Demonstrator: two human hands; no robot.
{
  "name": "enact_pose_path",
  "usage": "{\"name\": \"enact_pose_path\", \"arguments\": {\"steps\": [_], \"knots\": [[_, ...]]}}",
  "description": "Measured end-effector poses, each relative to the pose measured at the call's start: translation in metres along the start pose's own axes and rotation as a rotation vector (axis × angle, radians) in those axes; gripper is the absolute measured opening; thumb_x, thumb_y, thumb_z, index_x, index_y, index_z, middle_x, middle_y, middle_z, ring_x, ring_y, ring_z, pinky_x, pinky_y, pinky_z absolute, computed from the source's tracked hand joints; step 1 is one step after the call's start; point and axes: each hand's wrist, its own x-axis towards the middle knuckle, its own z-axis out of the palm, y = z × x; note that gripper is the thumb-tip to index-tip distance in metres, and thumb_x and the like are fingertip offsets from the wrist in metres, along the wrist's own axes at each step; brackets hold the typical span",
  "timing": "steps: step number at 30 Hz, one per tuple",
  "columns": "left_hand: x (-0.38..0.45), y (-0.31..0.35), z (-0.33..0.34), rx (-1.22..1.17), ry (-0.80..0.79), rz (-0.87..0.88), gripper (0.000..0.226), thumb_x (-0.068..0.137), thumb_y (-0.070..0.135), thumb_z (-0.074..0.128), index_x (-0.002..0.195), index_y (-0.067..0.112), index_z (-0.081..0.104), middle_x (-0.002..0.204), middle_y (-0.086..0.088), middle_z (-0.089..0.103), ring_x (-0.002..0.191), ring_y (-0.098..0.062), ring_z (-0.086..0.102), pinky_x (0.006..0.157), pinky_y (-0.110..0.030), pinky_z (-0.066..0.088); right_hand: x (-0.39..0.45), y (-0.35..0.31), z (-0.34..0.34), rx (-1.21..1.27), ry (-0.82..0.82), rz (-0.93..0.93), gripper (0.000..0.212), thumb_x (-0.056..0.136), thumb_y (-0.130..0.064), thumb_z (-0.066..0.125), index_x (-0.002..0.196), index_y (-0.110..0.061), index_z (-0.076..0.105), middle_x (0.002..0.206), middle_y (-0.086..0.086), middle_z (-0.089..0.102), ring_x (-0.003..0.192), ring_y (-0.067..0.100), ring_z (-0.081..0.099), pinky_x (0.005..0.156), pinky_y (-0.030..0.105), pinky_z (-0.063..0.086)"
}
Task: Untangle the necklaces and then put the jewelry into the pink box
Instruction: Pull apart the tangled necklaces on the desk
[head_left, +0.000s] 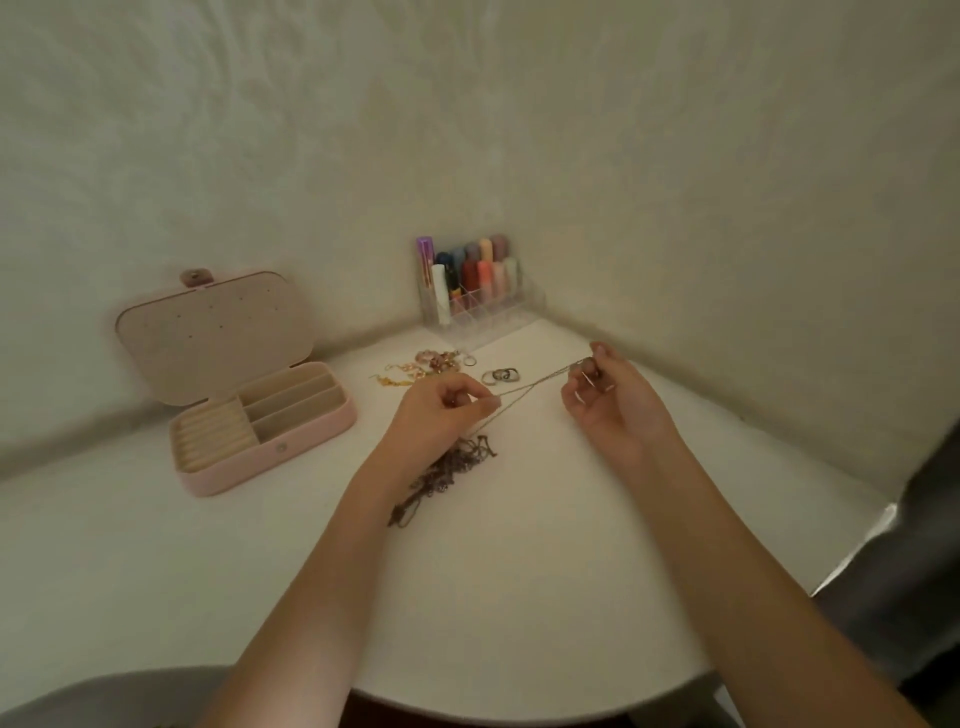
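A thin silver necklace chain (535, 384) is stretched taut between my hands above the white table (519, 597). My left hand (441, 410) pinches one end of it near the table's middle. My right hand (610, 397) holds the other end, with a small pendant at its fingertips. Below my left hand lies a dark tangled heap of necklaces (447, 473), and strands run up from it to the held chain. The pink box (249, 415) stands open at the left, lid up, with empty beige compartments.
Gold and pink bracelets (421, 366) and a few rings (500, 375) lie near the back wall. A clear organiser (475, 291) of coloured tubes stands in the corner. The table's rounded edge runs close to my body; a dark object is at the right.
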Motion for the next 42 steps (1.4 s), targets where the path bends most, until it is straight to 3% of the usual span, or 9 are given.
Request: {"name": "enact_pose_path", "arguments": {"steps": [7,16,21,24,30,34,36,39,42], "knots": [[0.006,-0.008,-0.008,-0.063,0.284,-0.018,0.012,0.089,0.023,0.064,0.077,0.02,0.065,0.053,0.003,0.041,0.046,-0.01,0.036,0.045,-0.017,0.031,0.011,-0.003,-0.002,0.178,0.007,-0.002,0.016,0.096,-0.003,0.045,0.084,-0.011,0.054,0.059,0.001,0.046,0.046,0.009,0.05,0.047,0.017,0.043],[0.003,-0.001,-0.013,-0.108,0.346,-0.055,0.022,0.092,0.029,0.059,0.072,0.022,0.066,0.046,0.012,0.048,0.043,-0.007,0.037,0.044,-0.018,0.029,0.011,-0.006,-0.006,0.12,-0.019,0.026,0.02,0.097,-0.005,0.037,0.086,-0.014,0.051,0.05,-0.004,0.037,0.034,0.005,0.031,0.037,0.015,0.029],[-0.001,0.015,-0.029,-0.826,0.196,-0.143,0.009,0.093,0.021,0.057,0.098,0.015,0.062,0.08,0.005,0.071,0.05,-0.004,0.051,0.039,-0.015,0.035,0.008,-0.007,-0.007,0.064,-0.013,0.04,0.018,0.098,-0.009,0.042,0.086,-0.017,0.053,0.055,-0.005,0.041,0.033,0.004,0.029,0.033,0.014,0.025],[-0.002,0.014,-0.031,-0.951,0.138,-0.123,0.011,0.092,0.016,0.058,0.101,0.02,0.061,0.106,0.008,0.071,0.052,-0.001,0.054,0.038,-0.012,0.037,0.009,-0.008,-0.009,0.007,-0.011,0.053,0.016,0.098,-0.012,0.042,0.086,-0.019,0.05,0.054,-0.006,0.044,0.031,0.002,0.026,0.03,0.013,0.019],[-0.005,0.017,-0.025,-0.559,0.161,-0.082,0.019,0.086,0.006,0.06,0.099,0.018,0.066,0.1,0.001,0.073,0.061,-0.005,0.058,0.048,-0.017,0.043,0.002,-0.007,-0.003,-0.26,-0.011,0.002,0.014,0.097,-0.015,0.046,0.085,-0.02,0.052,0.057,-0.007,0.047,0.031,0.002,0.023,0.03,0.013,0.015],[-0.014,0.014,-0.007,0.053,0.225,0.064,0.023,0.083,0.01,0.056,0.095,0.024,0.07,0.064,0.002,0.071,0.06,-0.012,0.062,0.058,-0.024,0.046,-0.008,0.0,0.009,-0.529,-0.045,-0.19,0.012,0.09,-0.012,0.061,0.081,-0.017,0.055,0.057,-0.006,0.056,0.045,0.004,0.04,0.041,0.015,0.031],[-0.015,0.012,0.003,0.237,0.239,0.187,0.021,0.083,0.019,0.058,0.099,0.028,0.069,0.064,0.005,0.07,0.064,-0.011,0.064,0.062,-0.023,0.047,-0.014,0.005,0.015,-0.647,-0.138,-0.244,0.011,0.087,-0.012,0.065,0.078,-0.016,0.058,0.057,-0.006,0.061,0.053,0.004,0.049,0.052,0.015,0.039],[-0.013,0.015,0.013,0.046,0.126,0.233,0.02,0.086,0.017,0.063,0.105,0.023,0.066,0.087,0.007,0.072,0.083,-0.002,0.064,0.075,-0.014,0.047,-0.022,0.01,0.02,-0.779,-0.268,-0.279,0.004,0.084,-0.014,0.066,0.081,-0.015,0.065,0.063,-0.008,0.066,0.064,0.005,0.058,0.065,0.017,0.041],[-0.012,0.022,0.022,-0.226,-0.085,0.094,0.028,0.09,0.012,0.063,0.117,0.017,0.059,0.102,-0.003,0.072,0.098,-0.011,0.067,0.092,-0.026,0.05,-0.026,0.012,0.023,-0.812,-0.314,-0.327,0.004,0.086,-0.008,0.063,0.085,-0.009,0.066,0.064,-0.011,0.067,0.061,-0.003,0.059,0.06,0.009,0.043]]}}
